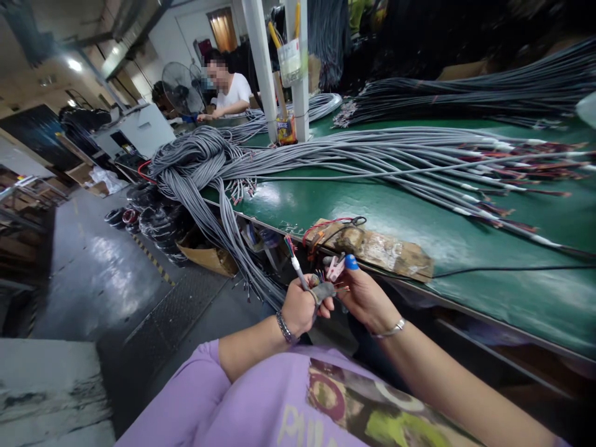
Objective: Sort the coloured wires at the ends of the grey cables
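My left hand is closed around a thin grey cable whose stripped end fans out into coloured wires just above my fist. A grey guard covers its thumb. My right hand, with a blue cap on one fingertip, pinches several coloured wire ends and a small pink clip right beside the left hand. Both hands hover just in front of the edge of the green table, below a worn cardboard pad with a red wire loop.
Long bundles of grey cables lie across the table and spill over its left edge toward boxes on the floor. White posts stand at the back. A person in a white shirt works at the far end, near a fan.
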A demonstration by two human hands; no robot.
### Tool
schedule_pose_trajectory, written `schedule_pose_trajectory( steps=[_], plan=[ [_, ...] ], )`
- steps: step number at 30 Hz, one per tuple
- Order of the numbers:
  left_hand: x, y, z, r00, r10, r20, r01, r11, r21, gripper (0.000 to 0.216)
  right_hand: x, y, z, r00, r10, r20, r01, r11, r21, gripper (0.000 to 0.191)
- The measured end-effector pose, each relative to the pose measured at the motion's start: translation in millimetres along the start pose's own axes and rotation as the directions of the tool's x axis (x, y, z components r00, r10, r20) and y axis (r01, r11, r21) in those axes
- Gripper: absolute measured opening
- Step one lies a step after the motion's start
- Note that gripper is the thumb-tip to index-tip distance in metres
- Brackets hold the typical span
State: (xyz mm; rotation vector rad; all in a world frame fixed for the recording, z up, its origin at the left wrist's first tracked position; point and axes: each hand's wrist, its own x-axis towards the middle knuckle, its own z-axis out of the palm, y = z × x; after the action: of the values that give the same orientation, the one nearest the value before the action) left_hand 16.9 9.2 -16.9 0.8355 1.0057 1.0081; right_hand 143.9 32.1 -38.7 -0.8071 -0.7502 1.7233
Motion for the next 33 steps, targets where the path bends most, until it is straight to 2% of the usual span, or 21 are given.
schedule_pose_trajectory(
  steps=[2,4,8,11,14,18,22,24,26,29,31,33],
  plan=[
    [0,1,-1,1.000,0.014,0.005,-0.014,1.000,-0.003,0.043,-2,-1,-1,0.999,0.019,-0.036,-0.016,0.996,0.084,0.047],
    [-1,1,-3,1.000,0.027,0.005,-0.027,1.000,-0.010,0.044,-7,-4,-4,0.995,0.098,0.000,-0.097,0.991,0.097,0.047],
    [-9,0,-7,0.999,0.030,0.012,-0.030,0.999,0.014,0.046,-19,-10,-16,0.951,0.284,0.121,-0.280,0.959,-0.052,0.053],
    [-15,-4,-10,0.999,0.018,0.045,-0.022,0.996,0.091,0.048,-27,-14,-22,0.934,0.326,0.148,-0.300,0.938,-0.172,0.050],
    [-19,-10,-14,0.997,0.011,0.078,-0.024,0.987,0.160,0.048,-29,-18,-21,0.942,0.313,0.121,-0.275,0.927,-0.257,0.041],
    [-19,-11,-18,0.992,-0.015,0.123,-0.014,0.972,0.235,0.046,-29,-23,-14,0.969,0.207,0.136,-0.146,0.921,-0.360,0.039],
    [-19,-8,-18,0.947,-0.183,0.263,0.065,0.913,0.403,0.038,-30,-23,-5,0.973,0.180,0.144,-0.076,0.841,-0.536,0.041],
    [-18,-8,-18,0.925,-0.241,0.294,0.091,0.890,0.446,0.035,-31,-21,-3,0.978,0.166,0.129,-0.061,0.810,-0.583,0.042],
    [-16,-10,-19,0.934,-0.228,0.275,0.091,0.897,0.433,0.035,-32,-17,-4,0.992,0.092,0.089,-0.027,0.830,-0.558,0.043],
    [-14,-11,-19,0.975,-0.127,0.180,0.059,0.939,0.339,0.040,-33,-11,-11,1.000,0.001,-0.031,-0.014,0.905,-0.425,0.044],
    [-13,-11,-18,0.992,-0.071,0.103,0.041,0.962,0.270,0.042,-36,-5,-16,0.996,0.033,-0.083,-0.059,0.942,-0.332,0.045],
    [-12,-11,-17,0.998,-0.043,0.037,0.034,0.975,0.220,0.044,-40,2,-17,0.995,0.080,-0.066,-0.095,0.951,-0.293,0.045]
  ],
)
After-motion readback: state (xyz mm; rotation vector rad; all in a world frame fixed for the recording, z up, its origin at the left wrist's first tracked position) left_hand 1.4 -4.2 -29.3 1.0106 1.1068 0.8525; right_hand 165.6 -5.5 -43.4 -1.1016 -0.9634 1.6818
